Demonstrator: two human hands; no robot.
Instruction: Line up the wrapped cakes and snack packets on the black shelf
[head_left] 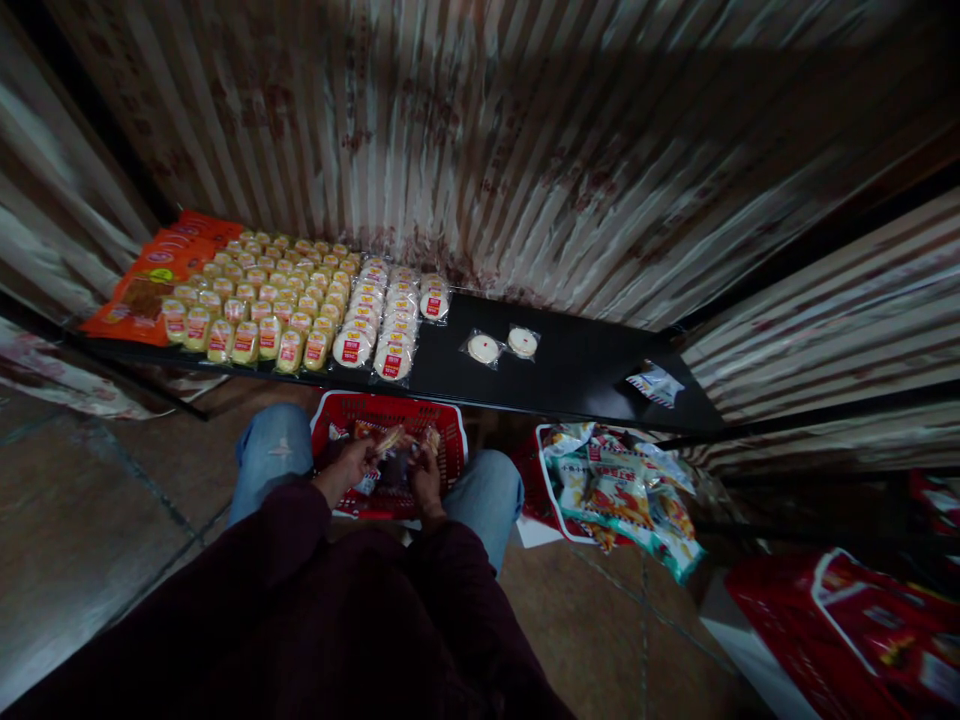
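Note:
Both hands are low over a red basket (459,418) that stands between my knees. My left hand (352,466) is closed on a wrapped round snack (390,440), tan and seen partly from its edge. Beside it, my right hand (426,484) grips another wrapped snack (430,438), whose exact kind is too dark to make out. More small packets lie in the basket beneath the hands, mostly in shadow. On the black shelf (450,375) ahead, two wrapped white round cakes (484,348) lie apart from the stacked rows of similar round cakes (394,350).
Rows of small yellow wrapped cakes (259,300) and orange bags (150,280) fill the shelf's left. A small packet (655,384) lies at its right end. Another red basket (541,480) overflows with snack bags (622,485). Red packaging (787,630) stands at lower right. Striped curtain (375,120) hangs behind.

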